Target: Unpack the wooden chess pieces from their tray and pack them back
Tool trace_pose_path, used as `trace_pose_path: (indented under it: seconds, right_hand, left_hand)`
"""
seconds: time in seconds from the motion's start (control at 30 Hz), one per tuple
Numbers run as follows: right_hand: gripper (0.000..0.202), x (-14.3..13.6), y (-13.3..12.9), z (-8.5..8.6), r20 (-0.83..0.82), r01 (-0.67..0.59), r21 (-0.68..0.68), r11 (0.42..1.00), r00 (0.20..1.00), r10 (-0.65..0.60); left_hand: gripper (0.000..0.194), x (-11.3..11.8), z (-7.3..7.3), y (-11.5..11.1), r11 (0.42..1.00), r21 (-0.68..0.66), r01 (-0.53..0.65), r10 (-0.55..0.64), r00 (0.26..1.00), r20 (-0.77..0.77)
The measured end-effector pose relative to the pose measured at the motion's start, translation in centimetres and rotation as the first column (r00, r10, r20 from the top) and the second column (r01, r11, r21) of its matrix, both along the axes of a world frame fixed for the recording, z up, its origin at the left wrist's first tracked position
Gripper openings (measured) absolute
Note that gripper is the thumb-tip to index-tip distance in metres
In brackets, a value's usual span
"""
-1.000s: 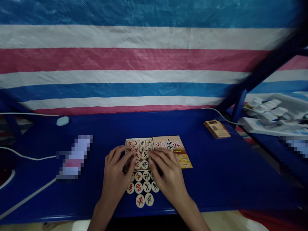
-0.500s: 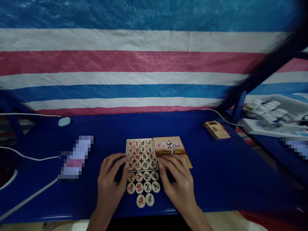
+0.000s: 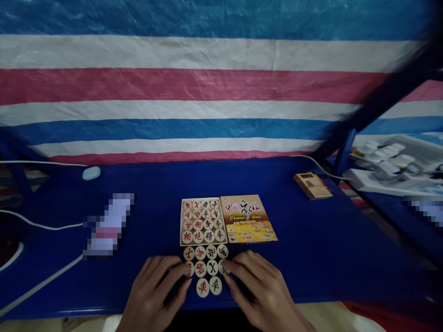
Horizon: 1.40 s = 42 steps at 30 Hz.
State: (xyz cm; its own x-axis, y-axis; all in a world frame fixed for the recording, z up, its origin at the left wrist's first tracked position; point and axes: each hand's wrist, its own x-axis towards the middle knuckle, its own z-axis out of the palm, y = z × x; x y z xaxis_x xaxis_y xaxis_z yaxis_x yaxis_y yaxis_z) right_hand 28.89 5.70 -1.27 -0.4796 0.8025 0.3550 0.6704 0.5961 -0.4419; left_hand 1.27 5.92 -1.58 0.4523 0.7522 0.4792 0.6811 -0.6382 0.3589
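Round chess pieces with red and black characters fill a white open box on the blue table. Its brown lid, marked "Chinese chess", lies against the box's right side. In front of the box, more pieces lie in rows, the nearest row being a red piece and a black piece. My left hand touches the left end of the middle row, thumb and fingers apart. At that row's right end, my right hand touches a black piece, its fingers also apart.
A blurred-out phone with a cable lies at the left, a pale rounded case behind it. A small tan box sits back right. White items fill a tray at far right. Striped sheeting hangs behind.
Both my hands have moved back toward me, from the sides of the box to the ends of the middle loose row. The lid's lower part is now uncovered.
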Motion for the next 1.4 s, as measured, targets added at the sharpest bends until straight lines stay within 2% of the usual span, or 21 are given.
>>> trace_pose_path:
  seconds: [0.2, 0.33, 0.43, 0.6, 0.77, 0.9, 1.13, 1.3, 1.4]
  right_hand:
    - [0.022, 0.1, 0.1, 0.3, 0.014, 0.012, -0.025, 1.0, 1.0, -0.011]
    - [0.032, 0.3, 0.1, 0.4, 0.035, 0.026, -0.017, 1.0, 0.999, -0.025]
    - [0.036, 0.5, 0.2, 0.3, 0.04, 0.019, -0.014, 1.0, 0.999, -0.018]
    - [0.028, 0.2, 0.4, 0.4, -0.083, 0.042, -0.014, 0.999, 0.996, -0.043]
    - [0.034, -1.9, 2.2, 1.0, -0.272, 0.063, 0.035, 0.997, 0.961, -0.051]
    - [0.033, -3.3, 3.4, 0.7, -0.367, 0.104, 0.049, 0.993, 0.927, -0.079]
    - [0.041, -3.0, 3.2, 0.5, -0.386, 0.08, 0.032, 0.996, 0.92, -0.061]
    - [0.039, -2.9, 3.3, 0.4, -0.41, 0.049, 0.021, 0.999, 0.911, -0.036]
    - [0.037, -2.9, 3.3, 0.4, -0.423, 0.051, 0.005, 0.999, 0.905, -0.044]
  left_hand:
    - [0.017, -0.1, 0.1, 0.1, 0.999, -0.039, 0.012, -0.013, 0.999, -0.04]
    - [0.028, -0.5, 0.2, 0.1, 1.0, -0.015, -0.02, 0.019, 0.998, -0.067]
    - [0.029, -0.9, 0.1, 0.1, 1.0, -0.016, -0.019, 0.018, 0.998, -0.067]
    - [0.031, -0.4, 0.4, 0.2, 0.999, -0.025, -0.035, 0.037, 0.997, 0.068]
    - [0.034, 2.4, 1.2, 1.5, 0.995, -0.066, -0.069, 0.082, 0.972, 0.219]
    - [0.036, 3.9, 1.0, 2.7, 0.988, -0.102, -0.119, 0.146, 0.938, 0.315]
    - [0.038, 3.5, 1.1, 2.9, 0.98, -0.191, -0.047, 0.117, 0.921, 0.372]
    - [0.029, 3.3, 1.3, 3.1, 0.98, -0.196, -0.045, 0.125, 0.899, 0.419]
    - [0.032, 3.3, 1.3, 3.1, 0.975, -0.221, -0.023, 0.116, 0.9, 0.419]
